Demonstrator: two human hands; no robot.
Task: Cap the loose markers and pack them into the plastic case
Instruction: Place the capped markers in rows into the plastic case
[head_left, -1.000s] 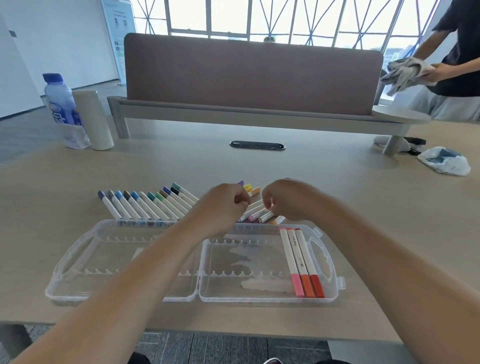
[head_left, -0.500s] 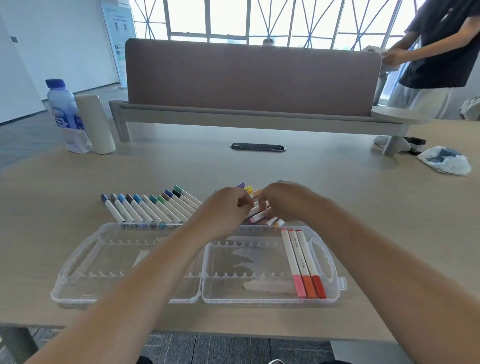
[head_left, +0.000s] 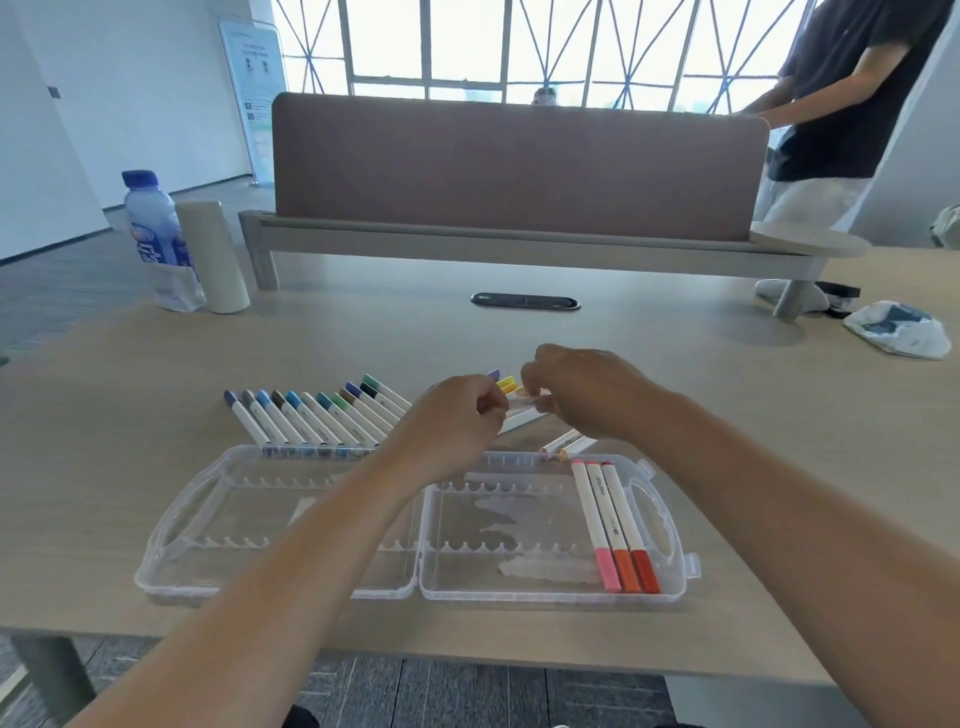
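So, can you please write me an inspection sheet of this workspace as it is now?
Surface: wooden table, carrying the markers and the case.
Job's things: plastic case lies open and flat; three packed markers with pink, orange and red caps lie in its right half; a row of markers with coloured caps lies behind its left half; a few loose markers lie below the grips.
Clutter: water bottle, pale cylinder, crumpled bag.
Grips: left grip and right grip pinch one white marker between them.
Cables: nothing seen; only a dark port in the table.
Surroundings: brown partition, windows, another person standing far right.
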